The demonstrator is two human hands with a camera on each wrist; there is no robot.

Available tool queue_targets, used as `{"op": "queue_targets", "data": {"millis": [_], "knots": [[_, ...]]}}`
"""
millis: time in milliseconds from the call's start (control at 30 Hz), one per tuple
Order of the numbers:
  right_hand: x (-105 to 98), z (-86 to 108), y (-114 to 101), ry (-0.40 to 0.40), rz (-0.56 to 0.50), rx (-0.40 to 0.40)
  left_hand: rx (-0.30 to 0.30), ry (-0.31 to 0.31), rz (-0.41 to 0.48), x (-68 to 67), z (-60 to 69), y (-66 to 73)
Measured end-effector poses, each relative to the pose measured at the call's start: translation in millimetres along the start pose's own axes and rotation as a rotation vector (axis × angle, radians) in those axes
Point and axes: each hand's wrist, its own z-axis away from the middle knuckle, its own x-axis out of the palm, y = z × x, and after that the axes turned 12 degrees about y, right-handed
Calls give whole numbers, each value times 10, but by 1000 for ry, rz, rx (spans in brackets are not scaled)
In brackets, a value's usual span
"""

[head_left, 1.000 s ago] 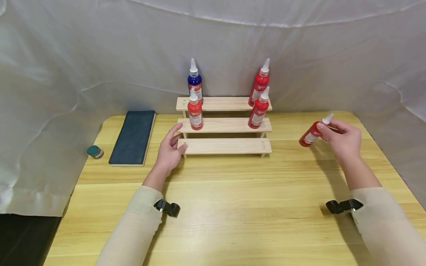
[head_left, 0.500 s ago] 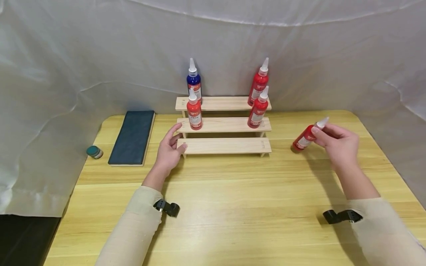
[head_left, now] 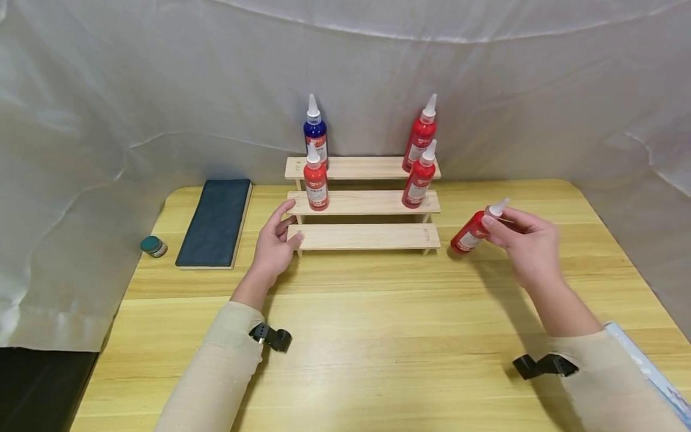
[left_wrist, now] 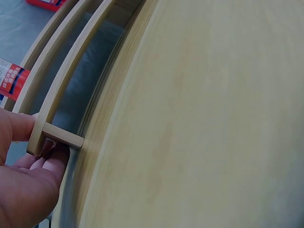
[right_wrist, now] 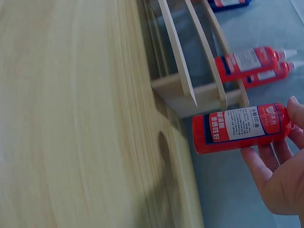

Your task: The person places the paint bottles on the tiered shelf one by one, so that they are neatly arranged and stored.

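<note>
My right hand (head_left: 531,246) holds a red squeeze bottle (head_left: 468,234) by its upper part, just below the white nozzle. The bottle leans and hangs over the table, right of the three-tier wooden display stand (head_left: 364,238). In the right wrist view its printed label (right_wrist: 244,124) faces the camera. My left hand (head_left: 273,246) grips the stand's left end, thumb on the lowest step and fingers round its edge; the left wrist view shows the fingers (left_wrist: 54,164) beside the support leg. One blue bottle (head_left: 315,132) and several red bottles (head_left: 418,183) stand on the upper two steps.
A dark flat board (head_left: 216,223) lies left of the stand, with a small teal-lidded jar (head_left: 154,246) beside it at the table's left edge. Behind the table (head_left: 378,336) hangs a grey curtain (head_left: 216,84). A pale blue flat item (head_left: 645,366) shows by the right sleeve.
My right hand has carried the red bottle leftward and nearer to me, closer to the stand. The pale blue item has come into sight by the right sleeve. My left hand keeps its place.
</note>
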Motion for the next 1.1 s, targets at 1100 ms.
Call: {"op": "queue_targets", "data": {"millis": [1100], "knots": [[947, 322, -25, -138, 0, -111, 3, 1, 0, 8, -4, 1]]}}
